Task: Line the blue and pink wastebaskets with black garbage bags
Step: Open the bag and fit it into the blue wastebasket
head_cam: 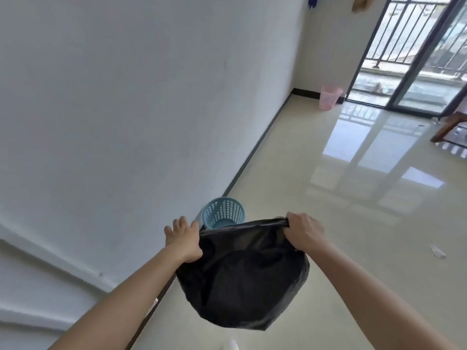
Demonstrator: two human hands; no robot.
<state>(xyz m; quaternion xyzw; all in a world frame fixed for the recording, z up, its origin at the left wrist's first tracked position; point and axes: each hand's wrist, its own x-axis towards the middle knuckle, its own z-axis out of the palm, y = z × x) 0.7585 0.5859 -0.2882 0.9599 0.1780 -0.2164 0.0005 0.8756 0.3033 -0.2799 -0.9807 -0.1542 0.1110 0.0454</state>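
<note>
A black garbage bag [242, 276] hangs puffed out between my hands, low in the middle of the view. My left hand [183, 239] grips its left rim with the fingers spread upward. My right hand [304, 229] pinches the right end of the rim. Just beyond the bag, against the wall, stands the blue mesh wastebasket [223, 212], upright, its lower part hidden by the bag. The pink mesh wastebasket [329, 97] stands far off in the room's corner beside the glass door.
A white wall [126, 109] with a dark skirting runs along the left. Glossy tiled floor [353, 198] stretches to the right. A sliding glass door [414, 59] with a railing is at the back. A wooden chair leg [446, 128] shows at the right edge; a white scrap [437, 251] lies on the floor.
</note>
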